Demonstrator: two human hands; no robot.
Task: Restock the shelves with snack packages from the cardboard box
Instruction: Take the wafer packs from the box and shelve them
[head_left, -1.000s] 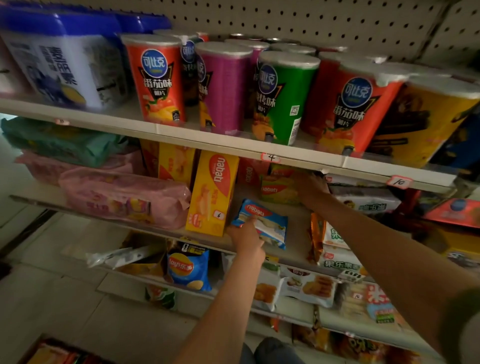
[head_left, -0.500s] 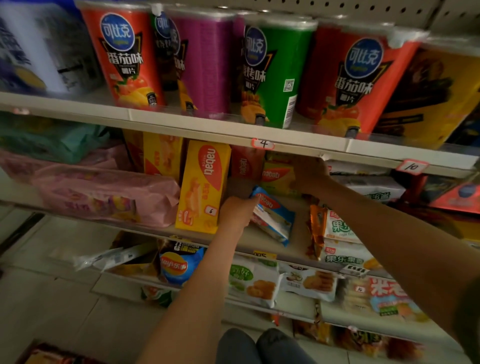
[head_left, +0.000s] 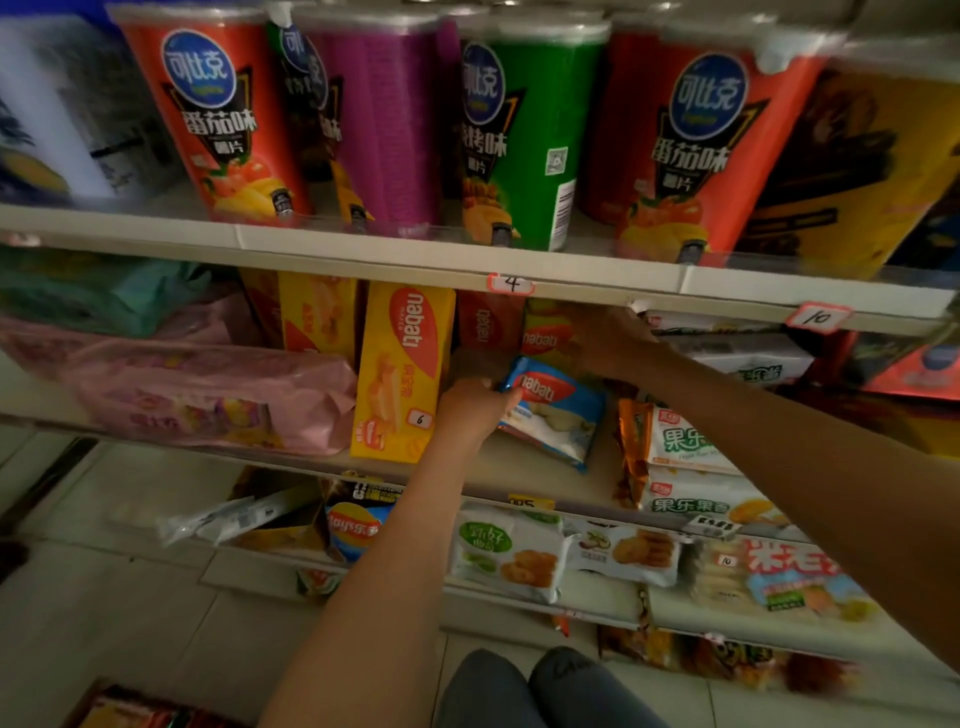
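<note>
Middle shelf (head_left: 519, 470): yellow Nabati box (head_left: 402, 371) upright, pink bags (head_left: 218, 400) to its left, white packs (head_left: 685, 447) right. Left hand (head_left: 470, 410) grips tilted blue Nabati packet (head_left: 558, 410) beside the box. Right hand (head_left: 605, 343) far back; grip unclear.

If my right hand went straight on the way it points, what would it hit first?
Likely the yellowish nabati pack standing at the back, just ahead of your right hand; depth is unclear there.
</note>
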